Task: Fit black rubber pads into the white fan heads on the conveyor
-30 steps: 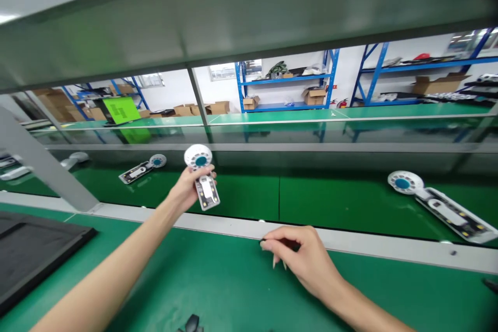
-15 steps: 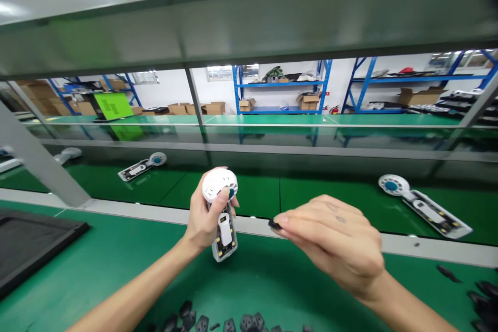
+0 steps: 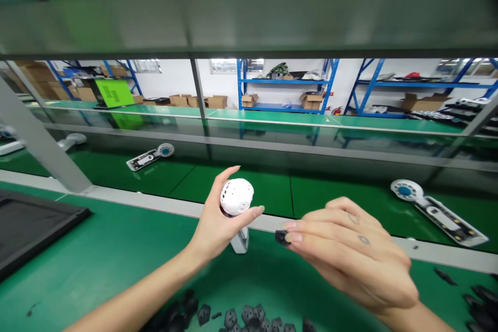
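Observation:
In my left hand (image 3: 216, 225) is a white device with a round, slotted head (image 3: 236, 197) and a handle. Thumb and forefinger stand apart on either side of the head; the other fingers are hidden behind it. Only the lower end of the handle (image 3: 240, 242) shows below my thumb. My right hand (image 3: 350, 249), to the right of the device and apart from it, pinches a small black plastic piece (image 3: 281, 237) between thumb and fingertips. Several similar black pieces (image 3: 249, 316) lie scattered on the green table (image 3: 155, 270) below my hands.
Beyond a pale rail (image 3: 167, 201), an open-handled device (image 3: 439, 215) lies right and another (image 3: 150, 158) left on the green surface. A black tray (image 3: 39, 233) is at the left, more black pieces (image 3: 482, 303) at the right. A grey post (image 3: 46, 140) and overhead shelf (image 3: 249, 21) frame the space.
My left hand has turned the device, so its open handle no longer faces me, and has shifted slightly right. Its thumb has come off the head's face. The right hand still pinches the black piece.

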Motion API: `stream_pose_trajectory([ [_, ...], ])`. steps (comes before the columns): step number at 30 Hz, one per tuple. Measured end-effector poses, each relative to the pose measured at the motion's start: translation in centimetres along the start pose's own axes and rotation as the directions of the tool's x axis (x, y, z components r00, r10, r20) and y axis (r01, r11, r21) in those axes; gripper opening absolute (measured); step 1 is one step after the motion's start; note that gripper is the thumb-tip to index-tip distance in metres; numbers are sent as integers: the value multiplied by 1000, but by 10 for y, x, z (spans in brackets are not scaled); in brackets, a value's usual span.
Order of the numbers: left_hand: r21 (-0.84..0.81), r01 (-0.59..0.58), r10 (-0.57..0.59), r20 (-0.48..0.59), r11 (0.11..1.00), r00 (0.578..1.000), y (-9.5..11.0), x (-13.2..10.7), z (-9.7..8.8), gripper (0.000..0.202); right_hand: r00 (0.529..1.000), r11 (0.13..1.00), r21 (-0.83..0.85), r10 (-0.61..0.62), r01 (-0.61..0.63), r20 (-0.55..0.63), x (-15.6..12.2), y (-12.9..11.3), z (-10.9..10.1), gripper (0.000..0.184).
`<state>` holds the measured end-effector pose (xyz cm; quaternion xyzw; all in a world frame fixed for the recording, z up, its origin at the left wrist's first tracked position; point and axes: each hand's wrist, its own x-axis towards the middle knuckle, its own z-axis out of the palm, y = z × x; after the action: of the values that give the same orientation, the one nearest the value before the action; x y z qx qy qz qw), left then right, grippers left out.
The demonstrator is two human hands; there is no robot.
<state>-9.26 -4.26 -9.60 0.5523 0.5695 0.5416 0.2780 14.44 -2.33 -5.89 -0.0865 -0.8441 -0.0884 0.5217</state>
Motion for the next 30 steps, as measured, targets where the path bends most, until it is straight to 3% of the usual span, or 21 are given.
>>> stream_pose_trajectory([
  [6, -2, -28, 28, 96, 1000, 995, 11, -6, -3, 53, 999, 999, -22, -33, 33, 13, -5, 4, 1, 17],
  [8, 48, -97, 90, 125, 994, 988, 12, -7, -1, 46, 999, 999, 37, 33, -32, -35, -7, 4, 9, 17],
  [10, 86, -164, 151, 142, 983, 978, 10, -7, 0, 42, 976, 967, 172, 203, -188, -76, -10, 2, 21, 14],
  [12, 78, -168, 157, 131, 983, 979, 8, -5, 1, 40, 889, 844, 344, 455, -412, -49, -13, -2, 35, 11],
  [15, 32, -122, 118, 92, 992, 989, 5, -4, -1, 39, 666, 522, 521, 735, -676, 129, -17, -6, 52, 13],
  [17, 31, -138, 135, 80, 990, 988, 6, -5, -3, 37, 551, 332, 570, 791, -752, 265, -19, -7, 58, 16],
  [20, 75, -187, 178, 110, 980, 978, 9, -8, -3, 39, 468, 164, 602, 792, -782, 393, -19, -6, 62, 24],
  [26, 107, -187, 171, 137, 977, 976, 16, -14, -1, 41, 435, 48, 666, 791, -744, 430, -16, -9, 66, 30],
  [30, 76, -191, 179, 143, 979, 973, 17, -14, 2, 38, 463, 83, 667, 782, -741, 417, -16, -11, 64, 20],
])
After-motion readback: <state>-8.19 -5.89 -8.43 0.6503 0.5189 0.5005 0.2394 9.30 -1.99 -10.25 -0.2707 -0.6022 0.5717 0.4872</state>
